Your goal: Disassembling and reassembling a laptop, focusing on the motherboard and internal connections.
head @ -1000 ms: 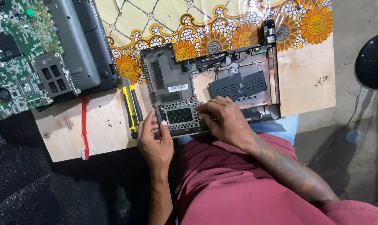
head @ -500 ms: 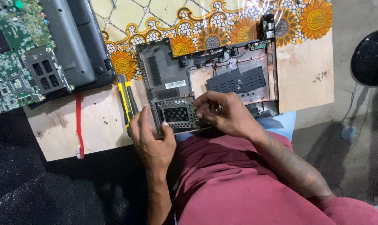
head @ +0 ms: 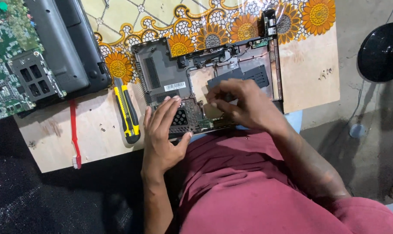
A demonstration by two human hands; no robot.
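An opened dark laptop base lies on a wooden board in front of me. My left hand lies over the perforated metal card cage at the base's near left corner. Its fingers are spread on top and the thumb hooks the near edge. My right hand is over the middle of the base, beside a black vented cover. Its fingertips are bunched down there, and what they pinch is hidden.
A yellow and black hand tool and a red toothbrush lie left of the base. Further left are a dark grey laptop shell and a green circuit board. A flowered cloth covers the far side. A black round stool stands at right.
My left hand has slid from the base's left edge onto the metal cage. My right hand has moved off the cage toward the middle of the base.
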